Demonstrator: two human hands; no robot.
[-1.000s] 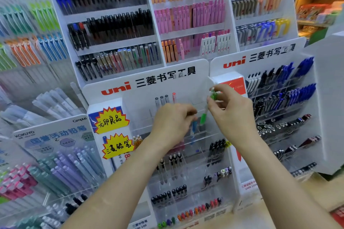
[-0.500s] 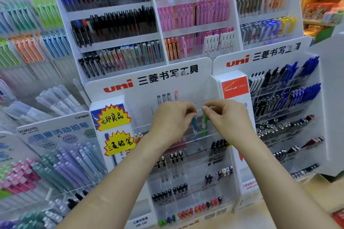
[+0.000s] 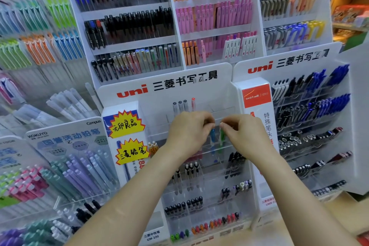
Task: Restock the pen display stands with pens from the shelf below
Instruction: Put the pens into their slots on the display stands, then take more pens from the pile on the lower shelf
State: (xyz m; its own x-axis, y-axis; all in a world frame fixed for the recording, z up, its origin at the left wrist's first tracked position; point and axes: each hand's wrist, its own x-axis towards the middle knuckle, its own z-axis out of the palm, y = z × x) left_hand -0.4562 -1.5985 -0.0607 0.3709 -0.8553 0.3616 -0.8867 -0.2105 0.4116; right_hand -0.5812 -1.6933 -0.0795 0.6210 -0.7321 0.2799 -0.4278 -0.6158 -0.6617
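At the second clear tier of the central uni display stand (image 3: 175, 88), the two hands come together, their fingertips just beside each other. The left hand (image 3: 189, 132) is curled, with thumb and forefinger closed at the top end of a blue pen (image 3: 213, 136) that stands upright in the acrylic row. The right hand (image 3: 246, 136) is curled too. It pinches the top of a green pen (image 3: 221, 138), which stands just right of the blue one with its lower part inside the same clear tier. Both forearms reach up from the bottom of the view.

On the top tier, above the hands, three grey-capped pens (image 3: 180, 105) and one red pen (image 3: 193, 103) stand close together. Lower down, the stand holds a cluster of black pens (image 3: 235, 163) at the right. Its bottom row of coloured pens (image 3: 215, 223) runs from green and purple through orange to red. Two yellow starburst labels (image 3: 125, 124) sit on the stand's left panel.

A second uni stand (image 3: 289, 62) stands just to the right, filled with blue, black and white pens. A Kokuyo stand (image 3: 65, 138) of pastel mechanical pencils sits to the left. The uni stands rest on a pale wooden table (image 3: 311, 223). Behind them rises a taller white rack (image 3: 129, 45) with rows of black, orange and pink pens.
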